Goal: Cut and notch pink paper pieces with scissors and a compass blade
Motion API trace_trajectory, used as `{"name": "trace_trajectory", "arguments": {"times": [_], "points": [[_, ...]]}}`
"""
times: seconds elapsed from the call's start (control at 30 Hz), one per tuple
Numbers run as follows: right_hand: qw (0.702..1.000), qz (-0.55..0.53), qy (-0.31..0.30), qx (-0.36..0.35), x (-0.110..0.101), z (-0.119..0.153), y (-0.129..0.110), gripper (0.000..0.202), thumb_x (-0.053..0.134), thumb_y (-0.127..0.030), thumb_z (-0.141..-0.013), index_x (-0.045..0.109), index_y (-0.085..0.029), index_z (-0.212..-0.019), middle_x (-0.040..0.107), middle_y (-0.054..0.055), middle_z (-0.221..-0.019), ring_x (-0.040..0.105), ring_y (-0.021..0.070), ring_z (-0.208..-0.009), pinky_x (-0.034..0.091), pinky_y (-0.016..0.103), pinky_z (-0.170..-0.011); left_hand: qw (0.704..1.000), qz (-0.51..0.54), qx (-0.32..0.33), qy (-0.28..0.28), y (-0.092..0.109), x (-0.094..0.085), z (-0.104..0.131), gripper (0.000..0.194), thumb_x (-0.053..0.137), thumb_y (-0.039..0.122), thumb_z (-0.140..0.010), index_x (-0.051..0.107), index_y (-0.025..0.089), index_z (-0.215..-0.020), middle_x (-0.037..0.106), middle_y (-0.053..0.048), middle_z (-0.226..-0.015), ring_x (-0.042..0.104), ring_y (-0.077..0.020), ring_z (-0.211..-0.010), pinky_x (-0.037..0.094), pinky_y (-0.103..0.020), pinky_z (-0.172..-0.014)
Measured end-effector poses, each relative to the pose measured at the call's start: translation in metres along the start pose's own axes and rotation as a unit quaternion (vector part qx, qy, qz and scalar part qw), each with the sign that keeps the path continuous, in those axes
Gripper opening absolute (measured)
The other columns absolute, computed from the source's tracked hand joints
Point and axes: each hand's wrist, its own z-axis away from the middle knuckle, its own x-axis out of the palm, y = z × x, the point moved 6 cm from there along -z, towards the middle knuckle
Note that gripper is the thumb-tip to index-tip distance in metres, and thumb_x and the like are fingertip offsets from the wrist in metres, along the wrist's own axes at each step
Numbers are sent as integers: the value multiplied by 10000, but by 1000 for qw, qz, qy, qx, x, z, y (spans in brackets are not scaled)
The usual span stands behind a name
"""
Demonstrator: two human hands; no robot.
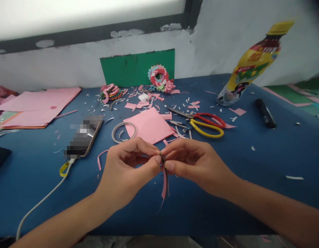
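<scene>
Near the front of the blue table, my left hand [132, 168] and my right hand [197, 163] meet fingertip to fingertip. Both pinch the top of a thin pink and dark strip [164, 182], which hangs down between them. Just beyond my hands lies a square of pink paper [150, 125], with a roll of tape [113, 133] overlapping its left side. Scissors [207, 127] with one red and one yellow handle lie to the right of the paper, their blades pointing left.
A phone [88, 137] with a white cable [43, 199] lies at left, near stacked pink sheets [45, 106]. Paper wreaths [158, 75] and scraps are at the back by a green board [136, 67]. A bottle [248, 69] and black marker [265, 113] are at right.
</scene>
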Motion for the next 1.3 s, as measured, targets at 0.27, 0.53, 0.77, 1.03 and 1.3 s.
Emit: {"name": "trace_trajectory", "arguments": {"times": [0.27,0.53,0.77,1.03,1.3], "points": [[1000,25,3,-11,-1,1,-1,134,667,-199,-709,630,-226,-836,664,-31,-704,624,77,-641,502,158,-582,1000,-9,-2,1,-2,1,0,119,648,79,-677,631,191,-643,659,55,-654,625,-67,-613,505,-105,-567],[998,51,35,-7,-4,-1,1,210,682,-260,-698,604,-207,-886,663,-12,-716,627,102,-637,498,189,-556,998,46,-38,2,-8,4,-3,152,715,112,-644,660,205,-750,658,58,-674,626,-60,-631,501,-85,-575],[999,0,25,-22,-3,-4,1,171,670,-231,-714,597,-214,-867,671,-28,-738,641,88,-698,516,194,-647,989,118,-85,-3,-19,5,-6,102,720,137,-663,698,212,-727,694,44,-686,646,-67,-639,508,-94,-601],[1000,11,11,-23,-1,-3,0,180,650,-263,-734,583,-195,-887,671,-18,-746,643,95,-699,526,216,-662,990,126,-69,-7,-17,4,-4,99,715,139,-666,699,215,-726,689,32,-663,647,-95,-609,523,-148,-571],[921,351,129,-106,-61,-19,-38,213,544,-375,-793,606,-174,-817,649,17,-746,600,131,-683,472,252,-630,996,50,-50,60,-18,-8,-11,119,761,182,-599,680,184,-686,655,18,-643,607,-89,-597,493,-158,-565]]}}
